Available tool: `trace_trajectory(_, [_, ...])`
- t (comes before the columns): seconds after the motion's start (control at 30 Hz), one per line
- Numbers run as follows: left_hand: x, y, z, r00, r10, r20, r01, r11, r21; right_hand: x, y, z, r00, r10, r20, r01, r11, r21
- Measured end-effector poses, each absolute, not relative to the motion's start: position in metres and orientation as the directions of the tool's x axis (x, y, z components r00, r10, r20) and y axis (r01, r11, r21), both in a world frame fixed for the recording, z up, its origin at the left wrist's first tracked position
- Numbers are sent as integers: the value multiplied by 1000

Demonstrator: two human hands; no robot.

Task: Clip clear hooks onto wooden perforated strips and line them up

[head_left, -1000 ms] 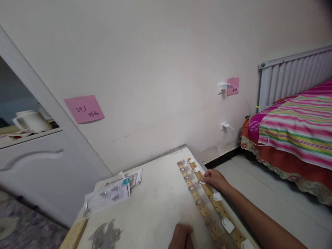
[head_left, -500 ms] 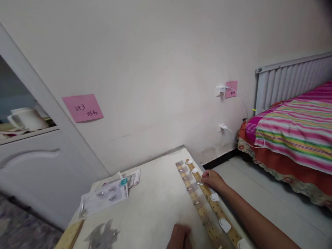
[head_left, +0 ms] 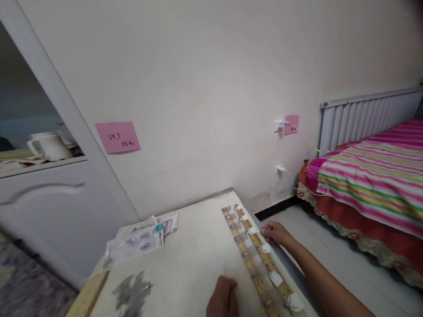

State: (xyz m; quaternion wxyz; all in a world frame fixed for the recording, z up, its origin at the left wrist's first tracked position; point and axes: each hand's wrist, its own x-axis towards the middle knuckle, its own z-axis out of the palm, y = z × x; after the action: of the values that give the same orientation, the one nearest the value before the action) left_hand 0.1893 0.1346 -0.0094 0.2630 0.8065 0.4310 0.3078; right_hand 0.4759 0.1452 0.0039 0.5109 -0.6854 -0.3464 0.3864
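We recorded, along the right side of the desk [head_left: 188,251], one perforated strip [head_left: 270,263] bearing white rounded pieces [head_left: 275,278], our right hand [head_left: 276,233] just beside it, our left hand [head_left: 222,297] left of a second strip [head_left: 250,265], fingers [head_left: 268,227] of both curled, contents indeterminable.

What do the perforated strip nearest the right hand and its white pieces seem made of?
The strip looks like wood, matte: tan, with dark holes. The white pieces look like smooth plastic, given their even colour and rounded edges, though painted metal isn't ruled out.
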Motion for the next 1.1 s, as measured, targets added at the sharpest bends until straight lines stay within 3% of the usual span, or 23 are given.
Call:
trace_trajectory(0.2, [184,133,4,452,847,278,471,-492,732,470,96,-6,477,855,-202,37,-250,-968])
trace_trajectory(0.47, [203,133,29,460,846,269,447,-483,753,455,95,-4,506,860,-64,68,-114,-991])
trace_trajectory(0.67, [253,140,52,537,745,396,487,-657,575,456,99,-11,505,863,-26,98,-87,-991])
trace_trajectory(0.93, [295,148,54,636,704,317,605,-710,361,456,102,-14,512,859,-14,130,-94,-987])
trace_trajectory(1.1, [304,154,48,648,708,281,635,-706,314,455,105,-13,514,858,-9,150,-100,-984])
